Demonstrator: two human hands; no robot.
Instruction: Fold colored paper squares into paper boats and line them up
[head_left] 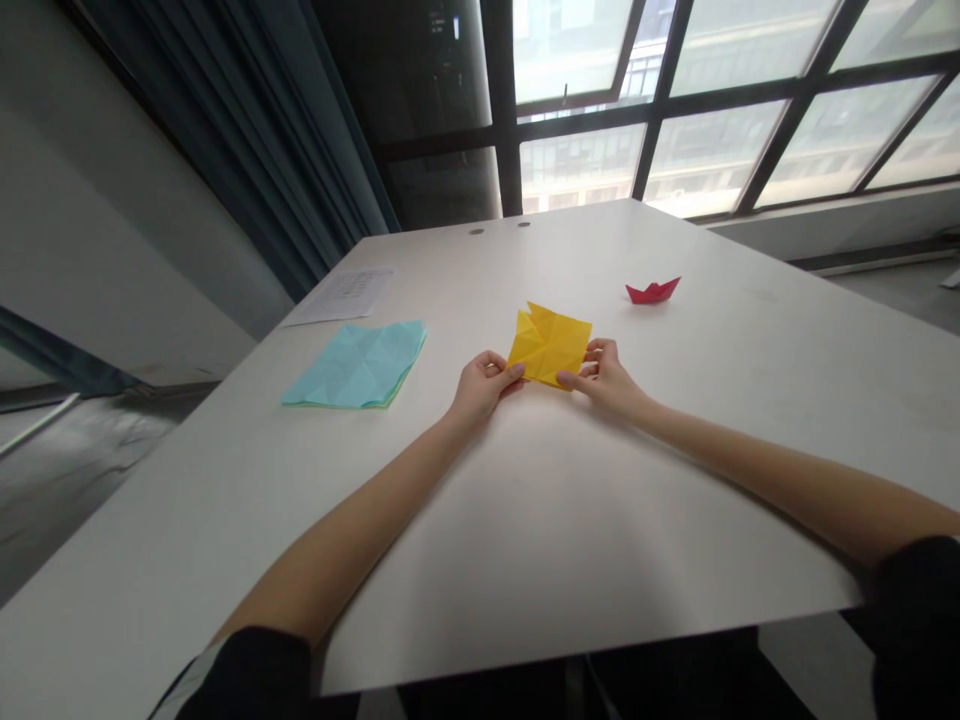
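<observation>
A yellow folded paper [551,345] with crease lines is held up between both hands over the middle of the table, a pointed flap rising at its upper left. My left hand [486,385] pinches its lower left corner between thumb and fingers. At the lower right edge, my right hand [604,377] grips the paper, thumb in front and fingers partly behind it. Beyond my right hand sits a small red paper boat [653,291]. To the left lies a stack of creased light blue paper [358,364], with a greenish edge showing beneath.
On the white table [525,540], a printed white sheet [345,296] lies at the back left, behind the blue stack. Two round dark spots are near the far edge. Windows stand behind the table, and a blue curtain [247,130] hangs at the left.
</observation>
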